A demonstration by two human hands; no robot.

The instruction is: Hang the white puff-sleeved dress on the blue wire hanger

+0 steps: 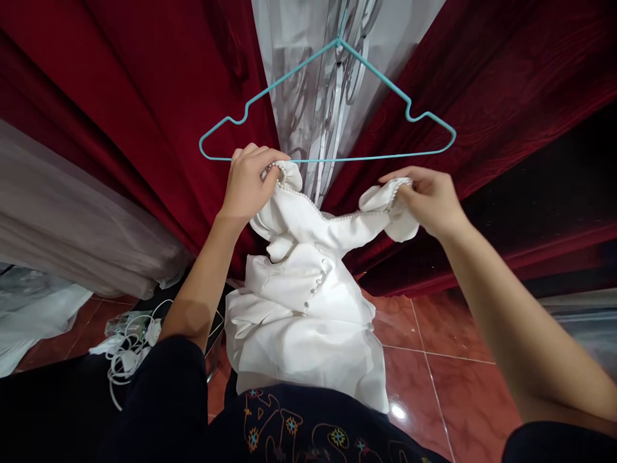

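In the head view, we look past red curtains (159, 116) with pale fabric (289, 26) between them, behind a blue hanger (366, 158); a tiled floor (453, 379) lies below it, and white cables (128, 354) lie in a tangle low and to its left.

We find the white dress (308, 354) just below the hanger, its length dropping away from the bottom bar towards the wearer's body. Our left hand (250, 180) pinches one end of the bead-edged top, thumb and fingers closed on the cloth; our right hand (429, 199) grips the other end in the same way.

The top edge stretches between them, sagging in the middle, and runs roughly along the line of the hanger's bar. Our left hand is nearer: it overlaps the bar in view, though we cannot tell whether it touches, while our right hand sits a little below the bar's right half.
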